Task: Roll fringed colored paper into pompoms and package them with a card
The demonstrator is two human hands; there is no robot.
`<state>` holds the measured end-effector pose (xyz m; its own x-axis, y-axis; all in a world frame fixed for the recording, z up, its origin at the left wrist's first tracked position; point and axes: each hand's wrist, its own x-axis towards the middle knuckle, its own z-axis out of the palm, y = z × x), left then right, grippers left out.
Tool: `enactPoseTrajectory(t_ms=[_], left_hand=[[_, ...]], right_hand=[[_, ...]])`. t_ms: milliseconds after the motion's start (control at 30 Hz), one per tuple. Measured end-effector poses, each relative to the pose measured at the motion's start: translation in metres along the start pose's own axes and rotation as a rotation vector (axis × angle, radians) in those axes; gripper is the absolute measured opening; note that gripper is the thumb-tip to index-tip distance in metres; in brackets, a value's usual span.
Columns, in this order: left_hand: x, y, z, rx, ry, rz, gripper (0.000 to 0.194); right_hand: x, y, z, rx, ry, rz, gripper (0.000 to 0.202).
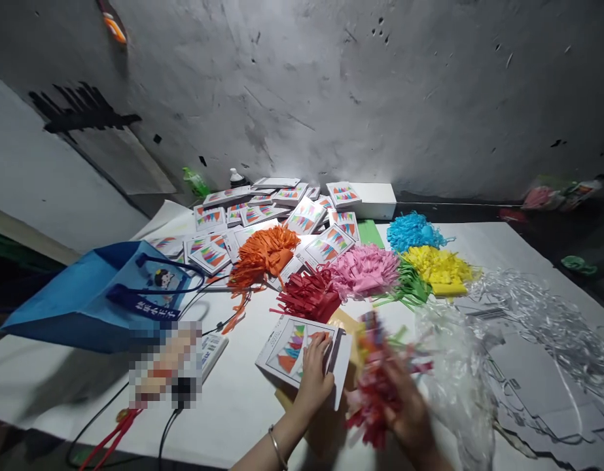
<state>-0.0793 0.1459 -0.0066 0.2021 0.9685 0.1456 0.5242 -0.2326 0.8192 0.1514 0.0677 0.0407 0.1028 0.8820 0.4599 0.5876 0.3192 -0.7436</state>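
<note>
A white box (271,353) printed with colourful tassels lies on the table in front of me, its right end flap standing open. My left hand (315,371) rests over its top near that end, fingers bent over the box and gripping it. Close by on the right, my right hand (404,399) is closed around a bundle of multicoloured tassels (373,399), mostly red and pink with some yellow and green. Motion smears the bundle and part of that hand. Just behind the box sits a pile of dark red tassels (309,294).
Orange (265,255), pink (365,269), green (412,284), yellow (439,267) and blue tassels (414,232) lie behind. Several printed boxes (262,212) are heaped against the wall. A blue bag (80,288) and cables are left; clear plastic (453,373) and silvery strips (542,320) right.
</note>
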Motion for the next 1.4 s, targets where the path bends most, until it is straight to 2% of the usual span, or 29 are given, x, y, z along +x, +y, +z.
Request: enactPoseTrajectory(t_ms=[33, 67, 100, 200, 267, 333, 500, 667, 800, 867, 933, 1000, 1033, 1067, 1100, 1167, 1233, 1300, 1400], left_hand=[[0.002, 0.002, -0.003, -0.025, 0.016, 0.004, 0.076], [0.003, 0.004, -0.007, -0.047, 0.035, 0.005, 0.074], [0.004, 0.005, -0.011, -0.066, 0.054, 0.003, 0.072], [0.002, 0.007, -0.018, -0.102, 0.090, -0.009, 0.069], [-0.005, 0.009, -0.016, -0.116, 0.089, -0.014, 0.071], [-0.016, 0.012, -0.008, -0.135, 0.064, -0.014, 0.075], [-0.035, 0.018, 0.003, -0.185, -0.060, -0.034, 0.088], [-0.043, 0.009, -0.004, -0.196, -0.065, -0.071, 0.093], [-0.054, 0.007, 0.003, -0.218, -0.087, -0.081, 0.094], [-0.057, 0.010, 0.007, -0.225, -0.114, -0.061, 0.091], [-0.055, 0.014, 0.003, -0.231, -0.172, -0.042, 0.085], [-0.044, 0.017, -0.013, -0.212, -0.202, -0.084, 0.076], [-0.034, 0.015, -0.026, -0.184, -0.173, -0.153, 0.072], [-0.022, 0.012, -0.043, -0.147, -0.122, -0.237, 0.069], [-0.010, 0.007, -0.062, -0.097, -0.020, -0.380, 0.066], [0.013, -0.008, -0.102, -0.084, 0.040, -0.527, 0.066], [0.027, -0.020, -0.139, -0.129, -0.041, -0.637, 0.064], [0.026, -0.024, -0.165, -0.232, -0.192, -0.706, 0.058], [0.005, -0.012, -0.179, -0.441, -0.393, -0.734, 0.050]], right_hand=[[0.000, -0.004, 0.015, -0.123, -0.158, -0.229, 0.054], [0.000, -0.005, 0.028, -0.219, -0.264, -0.395, 0.054], [-0.001, -0.004, 0.038, -0.270, -0.326, -0.492, 0.053], [-0.001, 0.006, 0.052, -0.297, -0.380, -0.581, 0.044], [0.002, 0.011, 0.055, -0.289, -0.425, -0.628, 0.037], [0.008, 0.010, 0.060, -0.285, -0.456, -0.632, 0.032], [0.013, 0.002, 0.082, -0.308, -0.474, -0.517, 0.030], [-0.016, 0.015, 0.097, -0.362, -0.474, -0.504, 0.030], [-0.043, 0.026, 0.120, -0.382, -0.430, -0.509, 0.021], [-0.051, 0.028, 0.131, -0.359, -0.422, -0.512, 0.027], [-0.053, 0.029, 0.135, -0.348, -0.411, -0.470, 0.037], [-0.052, 0.030, 0.131, -0.339, -0.408, -0.424, 0.043], [-0.052, 0.030, 0.127, -0.332, -0.414, -0.411, 0.045], [-0.052, 0.030, 0.121, -0.326, -0.422, -0.406, 0.047], [-0.051, 0.031, 0.115, -0.321, -0.430, -0.406, 0.048], [-0.051, 0.031, 0.102, -0.306, -0.443, -0.426, 0.049], [-0.049, 0.033, 0.089, -0.274, -0.451, -0.478, 0.051], [-0.046, 0.036, 0.079, -0.219, -0.478, -0.557, 0.049], [-0.039, 0.039, 0.067, -0.118, -0.523, -0.640, 0.032]])
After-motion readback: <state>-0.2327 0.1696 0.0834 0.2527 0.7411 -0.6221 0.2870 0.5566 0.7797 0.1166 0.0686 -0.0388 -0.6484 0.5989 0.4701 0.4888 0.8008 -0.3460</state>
